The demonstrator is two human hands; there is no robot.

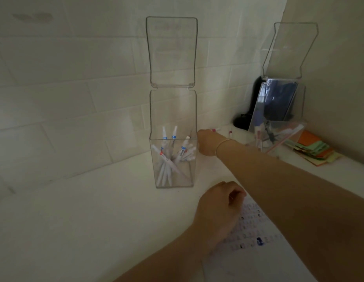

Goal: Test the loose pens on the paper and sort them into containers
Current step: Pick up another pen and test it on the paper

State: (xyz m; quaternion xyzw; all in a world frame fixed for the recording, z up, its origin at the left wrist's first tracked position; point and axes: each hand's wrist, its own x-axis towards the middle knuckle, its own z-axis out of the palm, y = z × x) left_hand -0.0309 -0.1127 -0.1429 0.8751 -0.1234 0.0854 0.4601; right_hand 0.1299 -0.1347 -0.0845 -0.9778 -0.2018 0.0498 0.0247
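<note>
A tall clear container (pixel 173 110) with its lid flipped up stands mid-counter and holds several white pens (pixel 169 159). My right hand (pixel 207 143) reaches past the container's right side to the back of the counter. Its fingers are curled on a white pen with a red tip (pixel 215 130). Another loose pen (pixel 230 133) lies just right of it. My left hand (pixel 217 206) rests as a loose fist on the top left corner of the test paper (pixel 252 231), with nothing seen in it. The paper carries rows of small ink marks.
A second clear container (pixel 278 137) sits tilted at the right with its lid up and a few pens inside. A stack of orange and green sticky notes (pixel 313 149) lies beside it. A dark object (pixel 242 121) stands against the tiled wall behind.
</note>
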